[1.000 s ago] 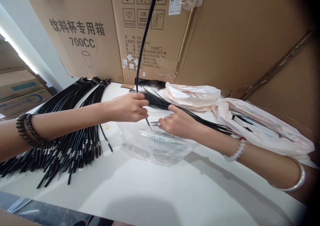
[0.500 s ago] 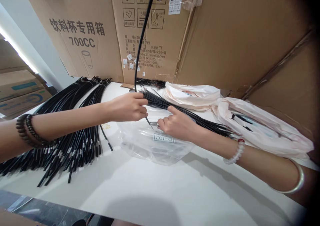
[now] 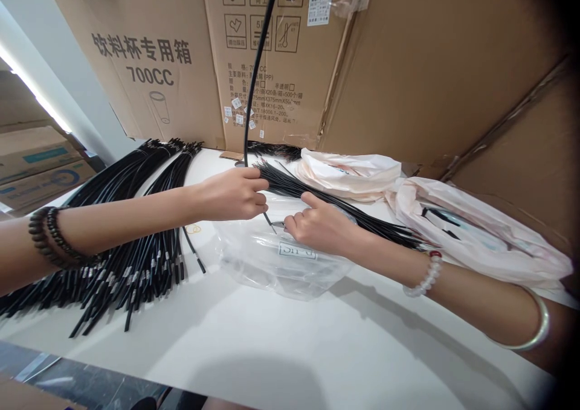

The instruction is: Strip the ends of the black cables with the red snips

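Observation:
My left hand (image 3: 251,194) is closed round a single black cable, whose thin end (image 3: 268,218) sticks out below the fingers. Just to its right, my right hand (image 3: 308,221) is closed on a small metal tool (image 3: 278,224), its tip at that cable end. Most of the tool is hidden by the fingers. Behind both hands lies a bundle of black cables (image 3: 335,201), partly over a clear plastic bag (image 3: 281,271) on the white table (image 3: 254,337).
Large piles of black cables (image 3: 149,241) cover the table's left side. White plastic bags (image 3: 475,229) lie at the right. Tall cardboard boxes (image 3: 408,66) stand behind. A black cord (image 3: 258,66) rises in front of them.
The tool in my right hand has closed up a little at the cable end, and that hand has moved very slightly left. My left hand has not visibly moved.

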`<state>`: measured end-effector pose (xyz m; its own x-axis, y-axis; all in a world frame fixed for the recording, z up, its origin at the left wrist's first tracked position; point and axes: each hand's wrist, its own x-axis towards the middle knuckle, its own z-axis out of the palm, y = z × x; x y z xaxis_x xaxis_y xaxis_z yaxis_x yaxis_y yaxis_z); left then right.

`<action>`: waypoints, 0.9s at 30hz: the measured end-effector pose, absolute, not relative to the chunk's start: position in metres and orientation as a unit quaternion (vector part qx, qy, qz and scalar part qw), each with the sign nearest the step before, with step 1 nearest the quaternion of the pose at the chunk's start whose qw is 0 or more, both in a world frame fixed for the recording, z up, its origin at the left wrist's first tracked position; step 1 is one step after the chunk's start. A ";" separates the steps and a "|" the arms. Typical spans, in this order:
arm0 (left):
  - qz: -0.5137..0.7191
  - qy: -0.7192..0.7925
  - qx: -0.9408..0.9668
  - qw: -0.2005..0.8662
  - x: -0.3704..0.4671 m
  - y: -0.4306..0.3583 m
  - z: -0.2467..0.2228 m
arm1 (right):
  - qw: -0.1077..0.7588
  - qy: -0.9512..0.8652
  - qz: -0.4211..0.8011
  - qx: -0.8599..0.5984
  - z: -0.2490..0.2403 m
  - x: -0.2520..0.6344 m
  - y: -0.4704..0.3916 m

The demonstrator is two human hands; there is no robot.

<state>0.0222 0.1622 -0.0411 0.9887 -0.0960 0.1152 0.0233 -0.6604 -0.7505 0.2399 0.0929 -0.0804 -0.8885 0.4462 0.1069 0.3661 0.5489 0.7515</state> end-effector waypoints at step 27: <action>-0.098 0.021 -0.911 0.400 0.021 0.164 -0.041 | 0.095 0.884 0.381 0.254 -0.074 0.230 0.090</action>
<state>0.0212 0.1644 -0.0410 0.9798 -0.1166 0.1625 0.0406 -0.6793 -0.7327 0.2304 0.0903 -0.0737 -0.8533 0.5208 0.0260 0.3765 0.5808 0.7218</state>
